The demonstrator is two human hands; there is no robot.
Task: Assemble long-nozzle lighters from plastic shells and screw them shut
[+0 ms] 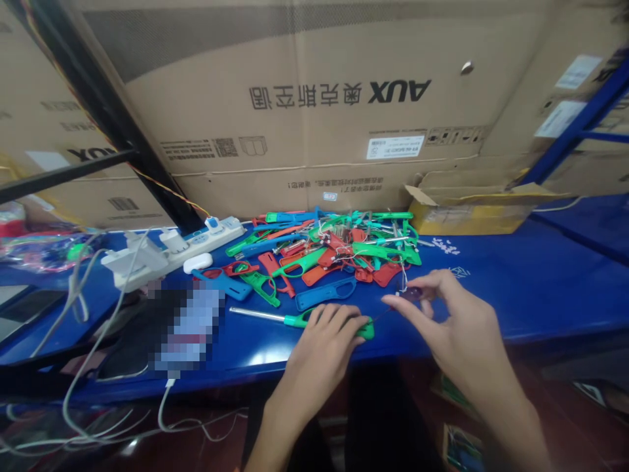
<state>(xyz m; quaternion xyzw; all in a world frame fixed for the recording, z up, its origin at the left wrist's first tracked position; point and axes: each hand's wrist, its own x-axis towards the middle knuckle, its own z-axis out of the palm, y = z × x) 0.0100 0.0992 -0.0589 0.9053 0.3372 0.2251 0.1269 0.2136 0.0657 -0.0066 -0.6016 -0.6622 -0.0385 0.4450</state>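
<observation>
Blue workbench top [540, 288], with big brown cardboard cartons [314, 98] printed AUX stacked behind it like a wall. Far left, 9 o'clock on the bench: white power strip [196, 244] with plugs in it, and white cables [78, 308] trailing off the front edge. A black slanted metal bar [98, 105] rises at 11 o'clock. Small white oval case [197, 263] sits just beside the strip, at its 5 o'clock.

Centre: heap of flat plastic seal tags [339, 246] in green, red, orange and blue, lying close to the cartons. One blue flat tag [325, 293] lies at 6 o'clock of the heap.

Just below that tag is the person's left hand [329, 331], palm down, fingers curled shut over the handle of a green-handled metal rod [260, 316]. The rod lies flat on the bench. Its bare shaft points to 9 o'clock and the handle tip shows past the fingertips at 3 o'clock.

The right hand [457, 321] is at 3 o'clock of the left, near it but apart. Thumb and forefinger are pinched closed on a small dark purple piece [411, 293], with the other fingers loosely bent. The piece is held at 5 o'clock of the heap; cannot tell if it touches the bench.

Far right, 2 o'clock: open yellowish cardboard box [466, 213] on the bench, with a blue steel rack post [584, 111] behind it.
</observation>
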